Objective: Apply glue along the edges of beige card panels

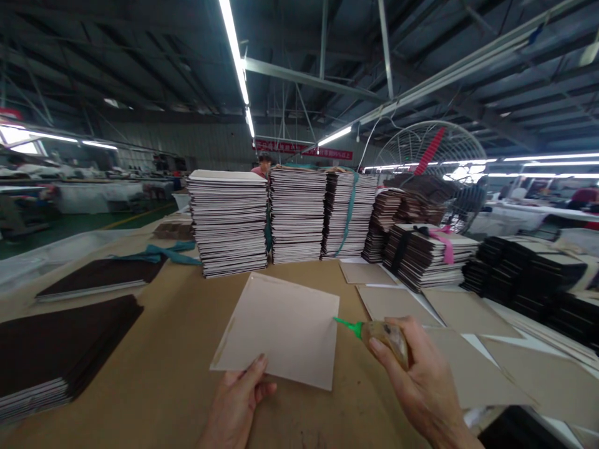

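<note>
A square beige board (290,330) is tilted up above the brown-covered table (173,349). My left hand (243,393) grips its near edge, thumb on top and fingers beneath. In my right hand (421,368) is a glue bottle (384,340) with amber, smudged sides and a thin green nozzle. The nozzle tip points left at the board's right edge; whether it touches cannot be made out. Shiny streaks, like glue, run along the board's left and top edges.
Tall stacks of boards (229,224) line the table's back. Dark brown panels (70,349) lie on the left. Loose beige boards (472,362) overlap on the right, beside black stacks (528,268). A large fan (430,162) stands behind, and a person (263,165) is beyond the stacks.
</note>
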Available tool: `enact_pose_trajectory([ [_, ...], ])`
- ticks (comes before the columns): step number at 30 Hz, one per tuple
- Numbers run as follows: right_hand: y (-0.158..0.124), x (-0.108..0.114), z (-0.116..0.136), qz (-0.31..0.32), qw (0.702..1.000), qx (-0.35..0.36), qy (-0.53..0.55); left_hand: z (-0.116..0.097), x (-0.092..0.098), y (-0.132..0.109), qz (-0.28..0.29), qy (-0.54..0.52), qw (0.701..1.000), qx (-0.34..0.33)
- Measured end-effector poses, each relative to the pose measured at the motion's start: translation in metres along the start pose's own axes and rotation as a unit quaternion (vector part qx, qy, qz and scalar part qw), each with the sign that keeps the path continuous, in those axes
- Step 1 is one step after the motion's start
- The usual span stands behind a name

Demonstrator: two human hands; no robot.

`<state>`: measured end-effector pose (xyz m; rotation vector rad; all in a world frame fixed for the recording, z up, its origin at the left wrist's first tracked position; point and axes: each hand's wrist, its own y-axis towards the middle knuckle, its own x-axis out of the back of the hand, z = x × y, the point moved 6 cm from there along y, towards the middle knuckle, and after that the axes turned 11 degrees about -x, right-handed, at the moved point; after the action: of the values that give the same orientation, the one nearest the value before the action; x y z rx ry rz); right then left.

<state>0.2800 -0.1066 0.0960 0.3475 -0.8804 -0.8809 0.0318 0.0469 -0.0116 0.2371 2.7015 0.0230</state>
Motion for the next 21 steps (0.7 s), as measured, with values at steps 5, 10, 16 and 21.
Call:
enact_pose_trajectory([
  [5, 0.001, 0.011, 0.003, -0.069, 0.997, -0.018, 0.018, 0.0, 0.0, 0.0, -0.012, -0.006, 1.0, -0.001],
  [10, -0.003, 0.012, -0.009, -0.088, 0.995, -0.038, 0.033, 0.003, 0.003, 0.003, -0.028, -0.022, 0.999, -0.001],
  [16, -0.014, -0.009, -0.018, 0.007, 0.999, -0.033, 0.023, 0.003, 0.003, 0.004, -0.042, -0.045, 0.998, 0.012],
  [21, -0.027, -0.016, -0.015, 0.058, 0.996, -0.057, 0.024, 0.004, 0.003, 0.004, -0.036, -0.046, 0.998, 0.012],
])
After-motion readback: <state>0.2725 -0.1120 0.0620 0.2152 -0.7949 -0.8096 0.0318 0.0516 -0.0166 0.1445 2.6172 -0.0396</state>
